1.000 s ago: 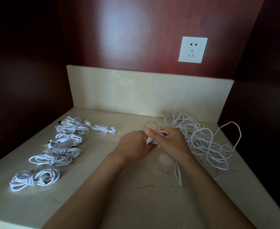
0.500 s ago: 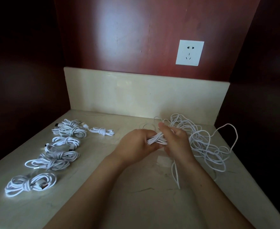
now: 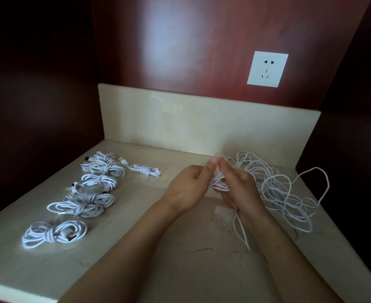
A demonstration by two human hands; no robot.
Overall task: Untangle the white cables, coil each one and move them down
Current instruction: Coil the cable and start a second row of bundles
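A small bundle of white cable (image 3: 218, 182) sits between my two hands above the middle of the counter. My left hand (image 3: 187, 186) holds it from the left, thumb raised. My right hand (image 3: 239, 189) grips it from the right, and a loose strand (image 3: 242, 232) hangs from it down to the counter. A loose tangle of white cables (image 3: 276, 189) lies just right of my hands. Several coiled white cables lie in a column on the left, the nearest coil (image 3: 53, 234) at the front and a small coil (image 3: 145, 170) at the back.
The pale marble counter (image 3: 136, 259) ends in a front edge at lower left. A marble backsplash (image 3: 202, 119) and dark red wood walls close the back and sides. A white wall socket (image 3: 267, 69) is mounted above the tangle.
Both hands have shifted slightly up and away with the bundle. My fingertips now meet above it, and the hanging strand trails longer below my right hand.
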